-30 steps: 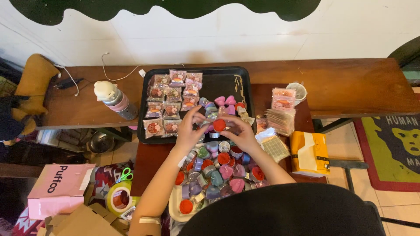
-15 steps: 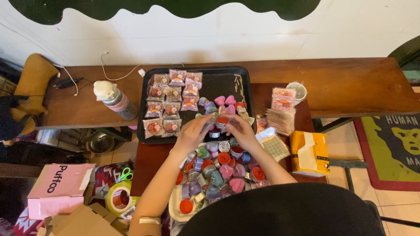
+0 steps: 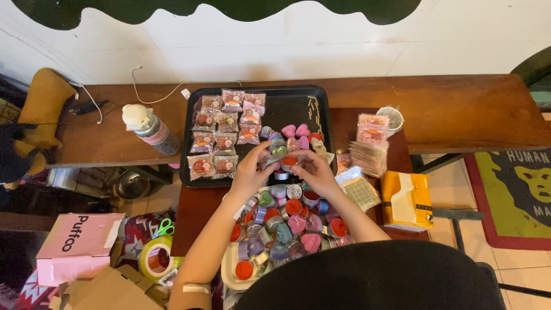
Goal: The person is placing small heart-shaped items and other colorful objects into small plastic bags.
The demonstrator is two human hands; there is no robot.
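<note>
My left hand (image 3: 252, 171) and my right hand (image 3: 313, 172) meet over the front edge of a black tray (image 3: 293, 106). Between their fingertips is a small red candle in a metal cup (image 3: 288, 162); both hands pinch it. The tray holds rows of small clear bagged candles (image 3: 225, 133) on its left and loose heart-shaped candles (image 3: 295, 132) in the middle. Below my hands a pale plate (image 3: 229, 272) is heaped with several coloured candles (image 3: 287, 227) in metal cups.
A white-capped bottle (image 3: 148, 129) lies left of the tray. Stacked clear bags (image 3: 370, 152) and a small cup (image 3: 392, 117) sit at right, an orange tissue pack (image 3: 406, 200) lower right. A pink box (image 3: 74, 238), tape roll (image 3: 155, 258) and green scissors (image 3: 165, 228) are lower left.
Both hands stayed together over the tray's front edge, shifting slightly while handling the red candle. Nothing else moved.
</note>
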